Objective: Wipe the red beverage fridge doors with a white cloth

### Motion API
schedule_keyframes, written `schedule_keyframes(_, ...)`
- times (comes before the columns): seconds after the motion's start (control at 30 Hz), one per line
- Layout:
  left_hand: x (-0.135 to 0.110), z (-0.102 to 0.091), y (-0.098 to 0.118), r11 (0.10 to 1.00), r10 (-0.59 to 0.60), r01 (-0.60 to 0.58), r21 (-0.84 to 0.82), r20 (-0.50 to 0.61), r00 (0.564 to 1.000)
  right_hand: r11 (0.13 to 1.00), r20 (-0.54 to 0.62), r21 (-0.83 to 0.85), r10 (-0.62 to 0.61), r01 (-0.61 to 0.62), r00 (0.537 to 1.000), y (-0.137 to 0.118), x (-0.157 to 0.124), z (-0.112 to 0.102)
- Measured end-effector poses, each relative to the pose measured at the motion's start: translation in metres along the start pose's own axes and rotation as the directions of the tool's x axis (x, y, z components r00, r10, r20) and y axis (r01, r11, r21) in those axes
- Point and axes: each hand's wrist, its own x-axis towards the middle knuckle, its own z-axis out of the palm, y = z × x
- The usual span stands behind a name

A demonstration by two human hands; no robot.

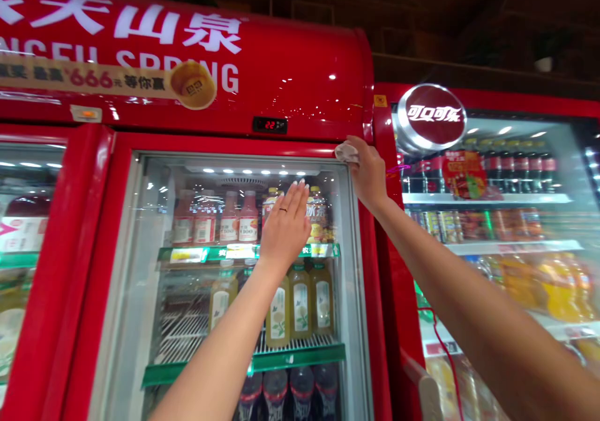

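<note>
My left hand [287, 224] lies flat against the glass door [187, 321] of a red drinks fridge, fingers stretched upward and holding nothing. A ring shows on one of its fingers. Up at the door's top right corner, my right hand [368, 170] is closed on a crumpled white cloth [347, 152], pressing it to the red door frame [234, 145]. Part of the cloth is hidden by the fingers. Behind the glass, pink-labelled bottles [229, 218] and yellow-green juice bottles [300, 299] stand on shelves.
A small red-digit display [270, 125] sits above the door. To the right stands a second fridge with a round lit sign [431, 118] and shelves of cola bottles [510, 158] and orange drinks [562, 283]. A red cord [447, 352] hangs at lower right.
</note>
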Motion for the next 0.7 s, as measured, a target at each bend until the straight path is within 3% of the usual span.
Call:
schedule_keyframes(0.07, -0.001, 0.001, -0.001, 1.000, 0.009, -0.009, 0.001, -0.022, 1.000, 1.000, -0.025, -0.018, -0.020, 0.020, 0.999, -0.005, 0.003, 0.005)
schedule_keyframes(0.13, -0.001, 0.002, -0.001, 1.000, 0.012, -0.012, 0.001, -0.044, 0.999, 0.994, 0.025, -0.021, -0.104, 0.105, 0.994, -0.009, -0.001, 0.006)
schedule_keyframes(0.3, -0.002, 0.005, 0.000, 1.000, 0.004, -0.005, -0.013, -0.066, 0.998, 0.978, 0.103, -0.024, -0.203, 0.207, 0.974, 0.002, -0.019, -0.012)
schedule_keyframes(0.4, -0.002, 0.006, 0.000, 1.000, 0.000, -0.002, -0.026, -0.067, 0.998, 0.979, 0.084, -0.045, -0.196, 0.200, 0.977, 0.011, -0.021, -0.015)
schedule_keyframes(0.57, -0.002, 0.007, 0.000, 0.999, 0.000, -0.003, -0.032, -0.081, 0.997, 0.995, -0.023, -0.014, -0.101, 0.101, 0.995, 0.009, -0.020, 0.002)
schedule_keyframes(0.7, -0.002, 0.006, 0.000, 1.000, -0.003, 0.001, -0.024, -0.067, 0.998, 0.991, 0.046, 0.019, -0.133, 0.133, 0.990, 0.010, -0.029, -0.004)
